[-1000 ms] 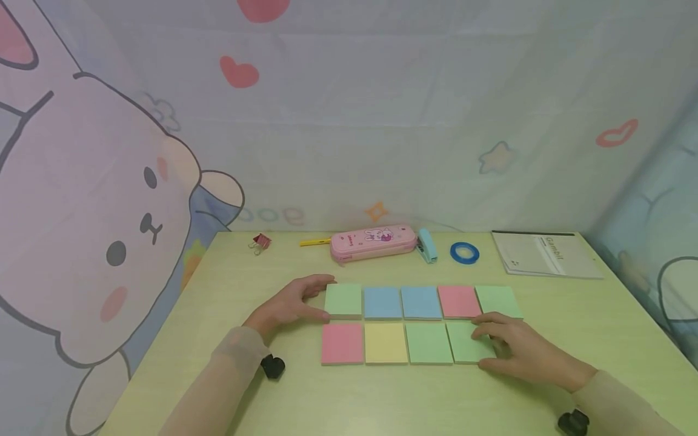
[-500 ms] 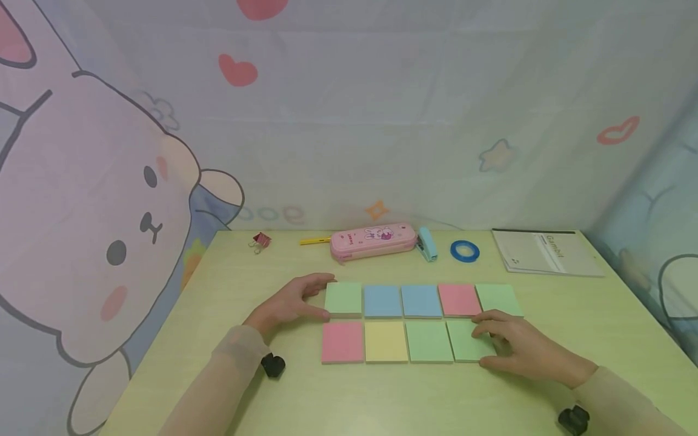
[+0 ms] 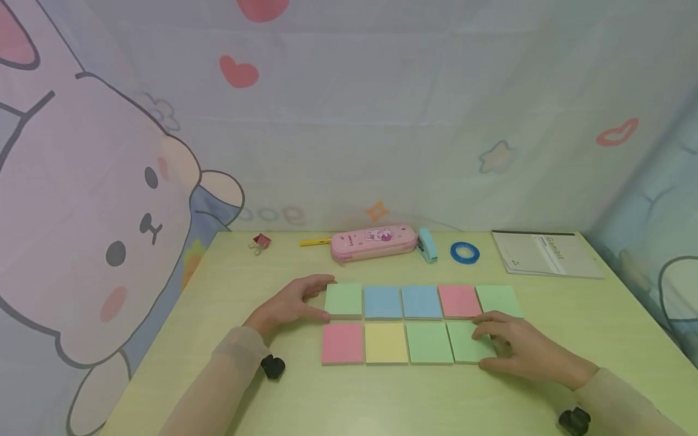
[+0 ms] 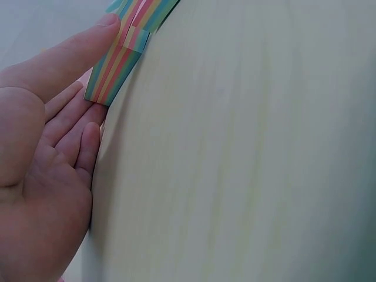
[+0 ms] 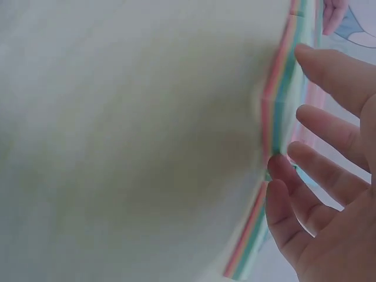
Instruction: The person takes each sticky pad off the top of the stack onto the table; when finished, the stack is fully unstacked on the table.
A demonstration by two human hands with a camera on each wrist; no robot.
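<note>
Square sticky note pads lie in two rows, striped in several colours on their sides. My left hand point(image 3: 289, 303) is at the left end of the back row. Its thumb and forefinger reach the two left corners of a green pad point(image 3: 343, 300); the left wrist view shows the thumb along the striped side point(image 4: 111, 73). My right hand point(image 3: 526, 345) is at the right end of the front row, fingers spread and gently bent. Its thumb is at the near right corner of another green pad point(image 3: 466, 343), its fingertips over the far right part, partly hiding it.
Between the hands lie blue point(image 3: 382, 302), pink point(image 3: 342, 343) and yellow pads point(image 3: 386, 343). Along the table's back edge are a binder clip point(image 3: 262, 241), a pink pencil case point(image 3: 373, 243), a light blue stapler point(image 3: 428, 245), blue tape point(image 3: 465, 253) and a notebook point(image 3: 545, 254).
</note>
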